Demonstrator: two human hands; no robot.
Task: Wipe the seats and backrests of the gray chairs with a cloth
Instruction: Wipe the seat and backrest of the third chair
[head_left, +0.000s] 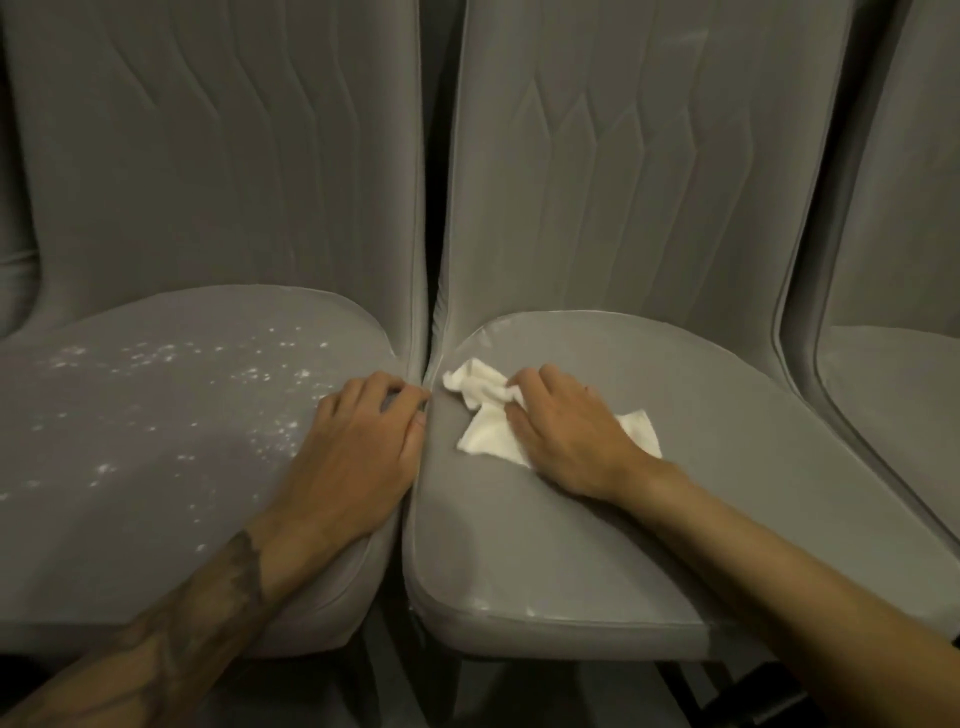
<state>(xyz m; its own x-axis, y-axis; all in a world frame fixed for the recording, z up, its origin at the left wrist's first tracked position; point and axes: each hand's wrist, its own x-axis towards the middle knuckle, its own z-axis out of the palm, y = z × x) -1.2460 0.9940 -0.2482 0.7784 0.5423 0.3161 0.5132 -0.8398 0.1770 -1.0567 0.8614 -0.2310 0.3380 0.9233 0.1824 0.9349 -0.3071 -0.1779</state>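
The right hand (566, 431) presses the white cloth (485, 434) onto the middle seat (675, 519) near its 10 o'clock corner, fingers curled into the bunched fabric. The left hand (353, 447) rests on the left seat (130, 467) at its 3 o'clock edge, fingers loosely bent, holding nothing.

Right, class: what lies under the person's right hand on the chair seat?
A crumpled white cloth lies under the right hand, on the gray seat. Its ends show on both sides; the part beneath the palm is covered.
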